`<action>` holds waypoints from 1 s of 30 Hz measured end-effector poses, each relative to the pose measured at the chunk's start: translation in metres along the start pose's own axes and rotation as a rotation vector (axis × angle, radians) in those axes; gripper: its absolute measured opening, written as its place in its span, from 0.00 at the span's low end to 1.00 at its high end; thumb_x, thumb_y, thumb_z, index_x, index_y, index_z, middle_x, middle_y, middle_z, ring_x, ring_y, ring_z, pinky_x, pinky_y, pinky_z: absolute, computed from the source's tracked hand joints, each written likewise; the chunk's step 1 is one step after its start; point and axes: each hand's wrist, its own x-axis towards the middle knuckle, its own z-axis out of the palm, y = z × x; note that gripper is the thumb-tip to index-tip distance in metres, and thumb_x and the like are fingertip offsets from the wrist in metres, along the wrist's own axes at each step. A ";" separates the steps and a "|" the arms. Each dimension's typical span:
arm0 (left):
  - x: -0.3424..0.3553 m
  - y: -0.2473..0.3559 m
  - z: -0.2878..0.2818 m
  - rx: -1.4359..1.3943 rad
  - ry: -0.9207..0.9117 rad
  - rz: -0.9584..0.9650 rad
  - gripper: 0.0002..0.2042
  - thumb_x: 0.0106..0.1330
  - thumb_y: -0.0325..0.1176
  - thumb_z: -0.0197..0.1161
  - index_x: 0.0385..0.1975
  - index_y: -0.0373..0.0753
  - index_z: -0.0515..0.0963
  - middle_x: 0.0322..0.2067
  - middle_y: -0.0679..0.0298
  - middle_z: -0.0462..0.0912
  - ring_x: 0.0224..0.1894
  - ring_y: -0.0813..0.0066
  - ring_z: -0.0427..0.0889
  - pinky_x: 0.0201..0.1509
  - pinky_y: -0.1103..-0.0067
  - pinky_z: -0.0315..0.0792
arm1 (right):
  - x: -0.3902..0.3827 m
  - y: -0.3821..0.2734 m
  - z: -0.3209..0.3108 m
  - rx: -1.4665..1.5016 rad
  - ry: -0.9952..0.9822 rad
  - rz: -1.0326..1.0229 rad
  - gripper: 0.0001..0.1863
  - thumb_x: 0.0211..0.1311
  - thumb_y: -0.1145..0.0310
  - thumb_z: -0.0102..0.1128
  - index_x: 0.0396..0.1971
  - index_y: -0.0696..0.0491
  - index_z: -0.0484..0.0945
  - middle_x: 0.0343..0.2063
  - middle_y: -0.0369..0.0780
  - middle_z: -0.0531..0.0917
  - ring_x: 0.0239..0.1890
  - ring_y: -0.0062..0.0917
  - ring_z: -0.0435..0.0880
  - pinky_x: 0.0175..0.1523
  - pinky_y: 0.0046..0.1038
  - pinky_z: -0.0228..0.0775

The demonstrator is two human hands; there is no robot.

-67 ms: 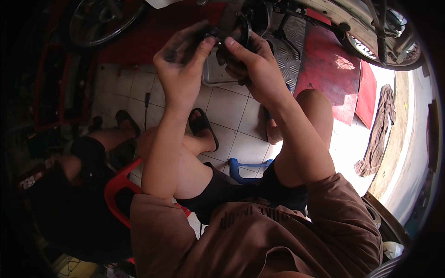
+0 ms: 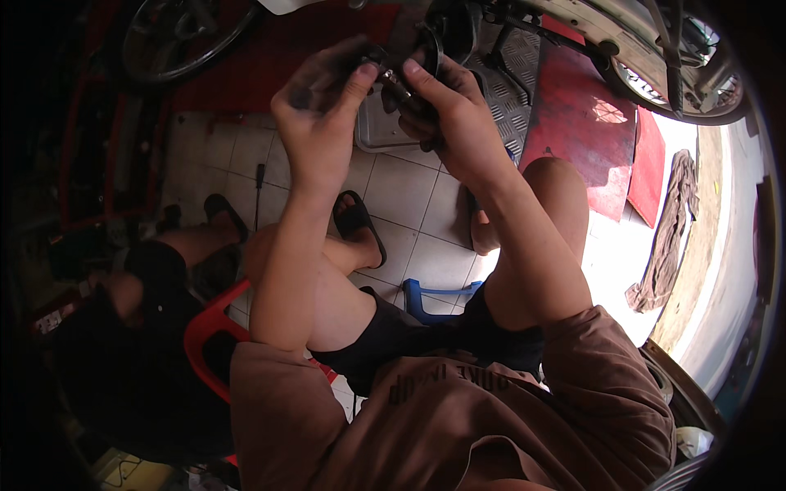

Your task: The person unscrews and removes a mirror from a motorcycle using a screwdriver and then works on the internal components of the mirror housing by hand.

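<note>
Both hands up at top centre of frame, close together, wearer seated. Left hand (image 2: 323,98) closed, thumb pressing on a dark part (image 2: 374,56); its fingers are in shadow. Right hand (image 2: 454,98) closed around a shiny metal piece (image 2: 395,82), which spans the gap between the two thumbs. Can't tell if metal piece and dark part are one unit. Black curved piece (image 2: 435,41) just above right thumb; can't tell if it's held. Grey tray (image 2: 378,141) sits behind and below the hands, on or near the tiled floor (image 2: 401,192). Screwdriver-like tool (image 2: 259,192) on the tiles, left of centre. Wheel (image 2: 184,41) upper left, motorcycle (image 2: 647,57) upper right, red panel (image 2: 577,123) below it. Blue plastic stool (image 2: 422,304) lower centre, red plastic chair (image 2: 211,327) lower left by a second person (image 2: 151,274) in dark clothes. Crumpled brown cloth (image 2: 670,233) right side.
</note>
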 end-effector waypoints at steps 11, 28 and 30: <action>0.004 0.011 -0.022 -0.403 -0.055 -0.188 0.12 0.61 0.23 0.62 0.45 0.33 0.77 0.40 0.61 0.81 0.42 0.74 0.79 0.48 0.76 0.73 | 0.006 0.006 -0.010 -0.290 0.336 -0.115 0.20 0.67 0.55 0.47 0.48 0.55 0.74 0.37 0.38 0.79 0.35 0.18 0.77 0.39 0.20 0.68; -0.009 0.017 -0.042 -0.411 -0.009 -0.580 0.11 0.62 0.28 0.63 0.44 0.37 0.77 0.38 0.62 0.81 0.43 0.73 0.79 0.49 0.77 0.73 | 0.018 0.007 -0.003 -0.327 0.102 -0.447 0.17 0.69 0.59 0.51 0.45 0.58 0.76 0.30 0.38 0.81 0.31 0.18 0.80 0.35 0.20 0.72; -0.005 0.007 -0.054 -0.599 -0.067 -0.703 0.11 0.64 0.28 0.61 0.45 0.36 0.75 0.40 0.60 0.79 0.44 0.70 0.77 0.49 0.74 0.73 | 0.016 0.007 0.000 -0.306 0.088 -0.474 0.17 0.68 0.59 0.52 0.44 0.58 0.76 0.30 0.38 0.82 0.30 0.18 0.80 0.35 0.20 0.72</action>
